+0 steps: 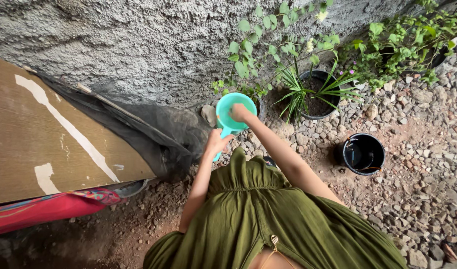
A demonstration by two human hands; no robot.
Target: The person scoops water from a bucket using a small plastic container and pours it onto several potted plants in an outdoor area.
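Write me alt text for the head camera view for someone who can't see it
Seen from above, a person in an olive green dress holds a turquoise dipper by its handle with the left hand, while the right hand reaches into its bowl. Potted plants line a rough grey wall, and a black bucket stands on gravel at the right.

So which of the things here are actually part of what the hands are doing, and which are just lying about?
In use:
- turquoise scoop, handle held by the left hand
- right hand reaching into the scoop's bowl
- leafy potted plant right beyond the scoop

Lying about:
- black bucket on the gravel
- spiky plant in a black pot
- wooden board
- dark netting
- pink cloth
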